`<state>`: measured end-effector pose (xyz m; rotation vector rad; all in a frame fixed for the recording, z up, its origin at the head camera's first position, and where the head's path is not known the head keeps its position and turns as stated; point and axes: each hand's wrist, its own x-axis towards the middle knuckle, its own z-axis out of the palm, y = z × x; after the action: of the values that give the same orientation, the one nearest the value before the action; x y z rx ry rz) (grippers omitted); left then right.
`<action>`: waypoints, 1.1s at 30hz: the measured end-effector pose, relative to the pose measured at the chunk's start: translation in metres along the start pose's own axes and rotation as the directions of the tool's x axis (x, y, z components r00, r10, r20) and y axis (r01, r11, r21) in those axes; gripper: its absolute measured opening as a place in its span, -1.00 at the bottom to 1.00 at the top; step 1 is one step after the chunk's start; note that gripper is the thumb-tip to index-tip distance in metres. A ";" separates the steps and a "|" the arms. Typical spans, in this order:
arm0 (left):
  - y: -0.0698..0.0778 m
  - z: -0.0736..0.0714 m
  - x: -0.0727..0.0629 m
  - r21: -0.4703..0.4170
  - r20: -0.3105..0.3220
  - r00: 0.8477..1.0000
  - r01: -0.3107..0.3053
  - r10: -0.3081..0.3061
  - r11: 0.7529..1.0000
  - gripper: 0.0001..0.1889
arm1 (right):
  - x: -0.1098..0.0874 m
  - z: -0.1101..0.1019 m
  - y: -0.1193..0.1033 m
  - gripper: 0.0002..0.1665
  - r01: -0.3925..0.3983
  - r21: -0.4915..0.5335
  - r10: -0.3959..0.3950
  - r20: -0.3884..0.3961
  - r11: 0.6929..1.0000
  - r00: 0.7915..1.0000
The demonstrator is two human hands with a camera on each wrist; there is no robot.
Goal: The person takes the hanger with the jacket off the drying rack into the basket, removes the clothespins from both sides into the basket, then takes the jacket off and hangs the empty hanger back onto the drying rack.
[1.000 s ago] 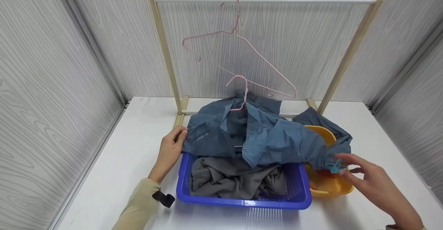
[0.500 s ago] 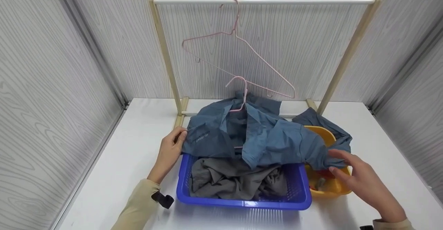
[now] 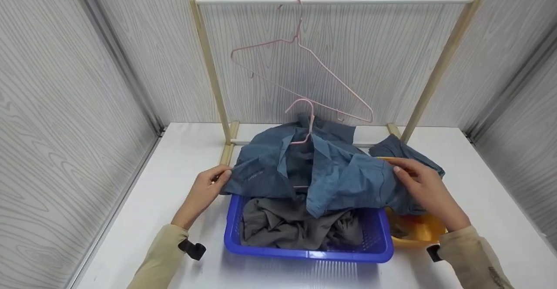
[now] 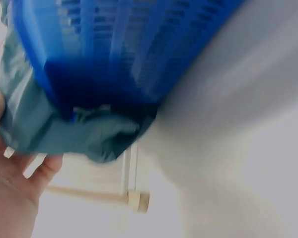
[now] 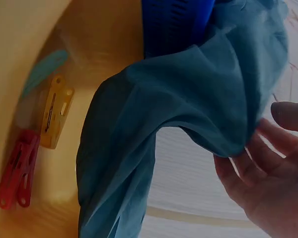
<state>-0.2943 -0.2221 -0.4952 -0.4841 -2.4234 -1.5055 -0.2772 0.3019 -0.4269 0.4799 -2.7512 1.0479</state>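
A blue collared shirt (image 3: 348, 176) lies over the back of the blue basket (image 3: 307, 254), with a pink hanger (image 3: 311, 119) inside it and the hook rising from the collar. My left hand (image 3: 206, 189) pinches the shirt's left edge between thumb and fingers. At the right shoulder seam, my right hand (image 3: 424, 184) holds the cloth; the right wrist view shows its fingers against the fabric. The right sleeve (image 5: 124, 124) drapes over the yellow basin (image 3: 417, 239). That basin holds a red clothespin (image 5: 20, 168), a yellow clothespin (image 5: 57, 111) and a teal clothespin (image 5: 44, 72).
A crumpled grey garment (image 3: 296, 223) fills the blue basket. Behind stands a wooden rack with a white rail (image 3: 370, 0), from which another pink hanger (image 3: 335, 75) hangs. The white table (image 3: 178, 145) is bounded by grey wood-patterned walls (image 3: 78, 106).
My right hand let go of a teal clothespin above the yellow basin, then moved up and left to the shirt's right shoulder. My left hand pulled the shirt's edge slightly left and down.
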 end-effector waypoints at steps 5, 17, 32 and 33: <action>0.000 -0.008 -0.001 0.070 0.072 0.997 -0.001 -0.004 0.998 -0.82 | 0.004 0.004 0.000 -0.68 0.026 -0.004 -0.026 -0.032 1.000 0.999; 0.030 0.005 0.023 0.235 0.153 0.969 -0.228 0.196 0.945 -0.77 | 0.003 0.018 -0.005 -0.78 0.001 0.002 0.000 -0.172 1.000 0.985; 0.072 0.043 0.061 0.257 0.248 0.931 -0.330 0.267 0.908 -0.70 | -0.001 0.022 -0.006 -0.82 0.042 0.018 -0.036 -0.240 0.999 0.970; 0.073 0.044 0.062 0.252 0.249 0.931 -0.328 0.266 0.910 -0.70 | -0.001 0.023 -0.006 -0.82 0.039 0.018 -0.033 -0.239 0.999 0.971</action>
<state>-0.3232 -0.1427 -0.4312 -0.9402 -2.5215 -0.9948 -0.2744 0.2824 -0.4406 0.3781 -2.5139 1.0542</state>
